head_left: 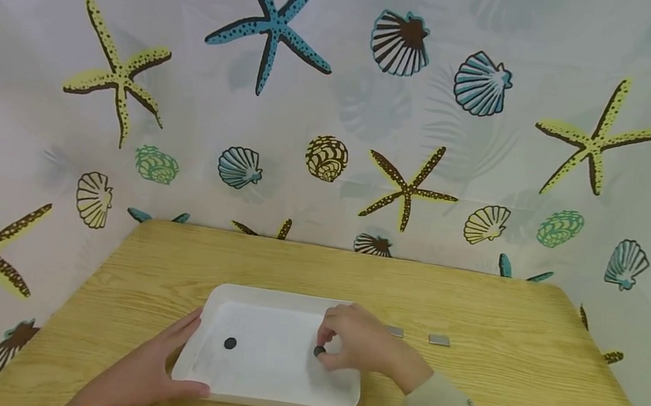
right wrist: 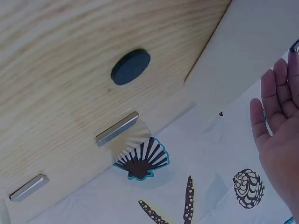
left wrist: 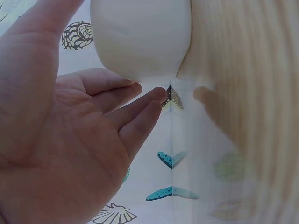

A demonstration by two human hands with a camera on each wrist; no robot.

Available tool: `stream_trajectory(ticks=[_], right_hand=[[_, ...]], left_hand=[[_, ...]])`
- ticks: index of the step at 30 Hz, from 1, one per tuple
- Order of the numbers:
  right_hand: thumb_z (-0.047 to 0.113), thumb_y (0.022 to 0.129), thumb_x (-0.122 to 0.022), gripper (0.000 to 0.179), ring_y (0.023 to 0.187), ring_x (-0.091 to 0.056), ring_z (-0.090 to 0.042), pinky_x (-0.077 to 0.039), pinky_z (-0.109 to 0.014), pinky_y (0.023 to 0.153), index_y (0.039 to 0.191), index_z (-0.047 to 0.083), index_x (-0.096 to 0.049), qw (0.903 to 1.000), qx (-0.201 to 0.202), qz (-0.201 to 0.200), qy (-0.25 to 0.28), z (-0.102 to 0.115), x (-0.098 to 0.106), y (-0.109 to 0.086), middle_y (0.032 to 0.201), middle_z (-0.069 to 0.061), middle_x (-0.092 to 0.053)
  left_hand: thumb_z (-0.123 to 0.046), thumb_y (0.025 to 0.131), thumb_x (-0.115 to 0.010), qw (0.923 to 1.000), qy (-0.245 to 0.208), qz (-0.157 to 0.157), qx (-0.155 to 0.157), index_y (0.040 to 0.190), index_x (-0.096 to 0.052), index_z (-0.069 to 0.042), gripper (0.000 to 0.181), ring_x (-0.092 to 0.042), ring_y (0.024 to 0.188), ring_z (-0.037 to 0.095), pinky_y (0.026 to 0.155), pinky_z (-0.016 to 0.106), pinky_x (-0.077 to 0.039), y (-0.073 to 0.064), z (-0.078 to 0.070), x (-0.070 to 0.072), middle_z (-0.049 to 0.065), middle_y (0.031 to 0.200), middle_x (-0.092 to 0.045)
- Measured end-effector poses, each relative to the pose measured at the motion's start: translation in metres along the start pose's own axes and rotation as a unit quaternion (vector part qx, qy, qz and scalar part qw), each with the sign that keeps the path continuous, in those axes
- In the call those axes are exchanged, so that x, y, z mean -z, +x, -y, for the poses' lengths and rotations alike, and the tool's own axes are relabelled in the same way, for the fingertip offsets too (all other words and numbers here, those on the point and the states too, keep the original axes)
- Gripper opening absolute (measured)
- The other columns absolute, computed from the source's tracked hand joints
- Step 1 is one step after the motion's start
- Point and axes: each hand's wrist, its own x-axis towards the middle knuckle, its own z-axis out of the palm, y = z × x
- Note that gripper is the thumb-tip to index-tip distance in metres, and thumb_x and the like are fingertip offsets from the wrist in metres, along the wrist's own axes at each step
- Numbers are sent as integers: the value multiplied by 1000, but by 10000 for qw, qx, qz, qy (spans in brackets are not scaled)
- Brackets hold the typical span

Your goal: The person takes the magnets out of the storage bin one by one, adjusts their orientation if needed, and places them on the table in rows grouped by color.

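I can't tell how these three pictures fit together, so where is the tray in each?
Head: the white tray sits low, just left of centre.
Left wrist: the tray is at the top middle, cut off by the edge.
Right wrist: the tray is at the top right, only partly shown.
Shared landmark: the wooden table.
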Motion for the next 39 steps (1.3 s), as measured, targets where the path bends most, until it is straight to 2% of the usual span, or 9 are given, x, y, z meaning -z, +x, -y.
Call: stream_trajectory(ticks=[5, 9, 13, 16, 27, 39], right_hand=[[29, 88, -78, 10, 93, -64, -14, -48, -37, 100, 91, 20, -74, 9999, -2, -139, -12, -4, 8, -10, 94, 6, -68], [28, 88, -78, 9, 91, -62, -14, -48, -37, 96, 89, 20, -74, 9997, -58, -247, -33, -6, 15, -19, 94, 5, -68], [26, 87, -79, 8, 92, -63, -17, -49, -41, 99, 89, 20, -73, 9992, -138, -381, 32, -11, 21, -29, 94, 4, -69], [25, 87, -78, 8, 93, -65, -19, -49, -45, 103, 88, 19, -73, 9985, -233, -469, 133, -17, 24, -38, 95, 3, -69], [24, 88, -77, 6, 93, -65, -16, -50, -45, 99, 88, 23, -71, 9977, -360, -561, 105, -42, 27, -62, 94, 5, -69], [22, 88, -79, 9, 93, -67, -20, -52, -51, 98, 87, 23, -70, 9939, -799, -730, 222, -64, 31, -94, 92, 8, -68]], left_hand=[[-63, 74, -85, 10000, -21, 9, -5, 163, -22, 0, 125, -21, 157, 47, 121, 66, -30, 0, 1, -2, 18, 173, -17], [-65, 73, -84, 9998, 110, -136, -97, 163, -24, -2, 125, -25, 156, 45, 120, 64, -31, -1, 1, -2, 16, 173, -19], [-67, 72, -84, 9992, 268, -242, -172, 162, -26, -2, 126, -28, 156, 44, 118, 63, -32, -1, 2, -3, 16, 172, -22], [-67, 72, -84, 9993, 265, -215, -172, 162, -26, -1, 125, -28, 155, 44, 119, 64, -32, -1, 1, -3, 16, 172, -22], [-65, 73, -84, 9996, 202, -128, -117, 162, -24, 0, 126, -26, 155, 46, 120, 65, -31, 1, 1, -3, 18, 172, -20], [-64, 73, -84, 9995, 224, -174, -164, 162, -26, 1, 125, -28, 155, 47, 118, 65, -33, 0, 0, -2, 19, 172, -22]])
